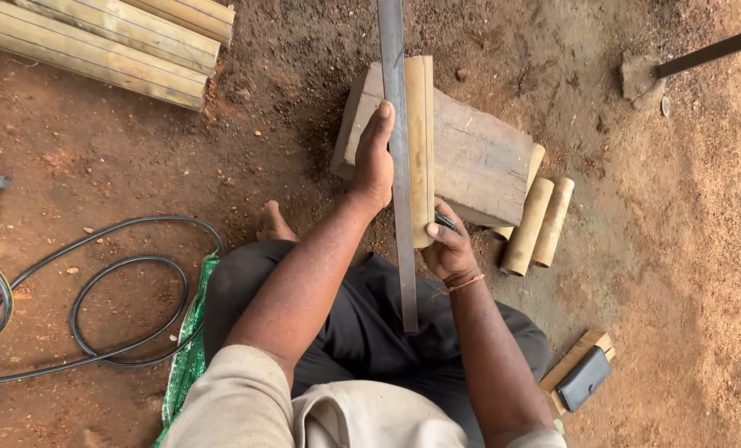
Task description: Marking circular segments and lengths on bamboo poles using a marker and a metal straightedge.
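- Left hand [375, 158] lies flat, fingers stretched, pressing a long steel ruler [399, 166] onto a bamboo strip [421, 124].
- Right hand [449, 249] is closed around a dark pen [445, 220] at the strip's near end, beside the ruler.
- The strip rests lengthwise on a wood block [478, 162] on the dirt floor [677, 207].
- Short bamboo tubes [541, 224] lean against the block's right side.

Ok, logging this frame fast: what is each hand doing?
Left hand: open, pressing the metal ruler flat on the bamboo piece.
Right hand: closed on a dark marker.
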